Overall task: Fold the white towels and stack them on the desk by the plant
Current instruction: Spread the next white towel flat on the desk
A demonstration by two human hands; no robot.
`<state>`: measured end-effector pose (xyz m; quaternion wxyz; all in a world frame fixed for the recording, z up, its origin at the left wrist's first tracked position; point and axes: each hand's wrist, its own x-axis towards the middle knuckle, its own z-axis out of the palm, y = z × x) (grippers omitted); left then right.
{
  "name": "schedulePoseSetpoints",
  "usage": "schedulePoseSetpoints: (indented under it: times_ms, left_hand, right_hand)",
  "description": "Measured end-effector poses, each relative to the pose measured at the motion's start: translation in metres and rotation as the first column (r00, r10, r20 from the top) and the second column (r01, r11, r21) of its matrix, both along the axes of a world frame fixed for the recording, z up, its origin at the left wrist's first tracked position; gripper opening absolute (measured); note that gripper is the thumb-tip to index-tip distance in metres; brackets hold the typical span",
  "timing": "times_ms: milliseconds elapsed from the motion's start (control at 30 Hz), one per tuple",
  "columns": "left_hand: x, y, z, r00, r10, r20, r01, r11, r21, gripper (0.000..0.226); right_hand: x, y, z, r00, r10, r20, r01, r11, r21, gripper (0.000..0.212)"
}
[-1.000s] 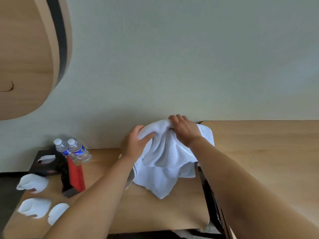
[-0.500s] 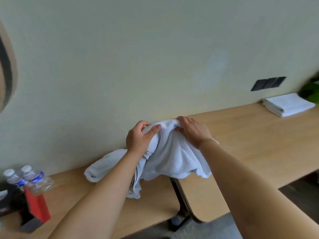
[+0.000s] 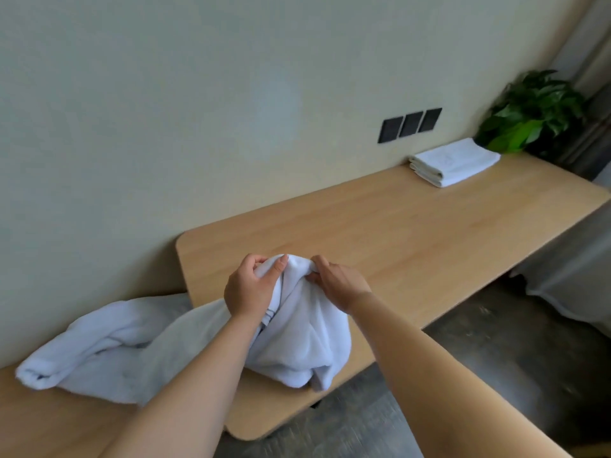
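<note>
two wooden desks [image 3: 396,233] meet along pale wall [image 3: 165,110].

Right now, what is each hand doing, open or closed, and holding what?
Left hand: closed, gripping the white towel at its top.
Right hand: closed, pinching the same towel.

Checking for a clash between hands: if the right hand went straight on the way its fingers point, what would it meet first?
The right hand points left into the bunched white towel it pinches; right behind that, probably the left hand.
</note>
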<state>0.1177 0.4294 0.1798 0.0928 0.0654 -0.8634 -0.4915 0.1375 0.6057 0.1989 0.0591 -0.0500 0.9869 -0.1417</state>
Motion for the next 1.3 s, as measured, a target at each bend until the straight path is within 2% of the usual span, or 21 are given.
schedulePoseSetpoints:
  times_ms: [200,267,367,433,500,633,733,800,1067,1300]
  left_hand:
    - [0.004,0.069,-0.013,0.991,0.132,0.012,-0.131,0.991,-0.016,0.044]
    - [0.002,0.083,-0.021,0.990,0.138,0.028,-0.137,0.989,-0.048,0.044]
    - [-0.006,0.102,-0.034,0.990,0.121,0.069,-0.115,0.989,-0.087,0.043]
    - [-0.018,0.111,-0.039,0.989,0.134,0.064,-0.127,0.987,-0.098,0.043]
    - [-0.032,0.116,-0.040,0.988,0.144,0.064,-0.138,0.987,-0.086,0.043]
    - [-0.059,0.127,-0.048,0.989,0.126,0.073,-0.127,0.992,0.009,0.039]
    - [-0.076,0.143,-0.056,0.990,0.110,0.090,-0.116,0.991,0.069,0.032]
    - [-0.087,0.154,-0.059,0.990,0.104,0.098,-0.112,0.990,0.089,0.030]
    - [-0.127,0.219,-0.063,0.997,0.012,0.077,-0.022,0.991,0.130,0.028]
    - [-0.178,0.334,-0.061,0.993,-0.102,0.054,0.092,0.983,0.158,0.026]
  right_hand:
    - [-0.018,0.061,-0.009,0.991,0.057,0.122,-0.041,0.991,-0.128,0.034]
    - [-0.026,0.080,-0.011,0.994,0.063,0.087,-0.053,0.992,-0.117,0.026]
    - [-0.048,0.112,-0.004,0.999,-0.041,-0.034,0.035,0.989,-0.145,0.030]
    - [-0.068,0.129,-0.002,1.000,-0.002,-0.018,0.000,0.990,-0.140,0.029]
    - [-0.083,0.138,-0.008,0.992,0.096,0.084,-0.083,0.986,-0.147,0.041]
    - [-0.099,0.122,-0.042,0.914,0.275,0.298,-0.240,0.959,-0.147,0.090]
    - [-0.114,0.117,-0.060,0.894,0.213,0.394,-0.073,0.937,-0.340,0.105]
    - [-0.127,0.128,-0.067,0.886,0.184,0.426,0.009,0.911,-0.413,0.097]
    - [-0.165,0.196,-0.068,0.871,0.117,0.478,0.132,0.880,-0.456,0.072]
    - [-0.204,0.314,-0.066,0.880,0.035,0.473,0.206,0.870,-0.448,0.066]
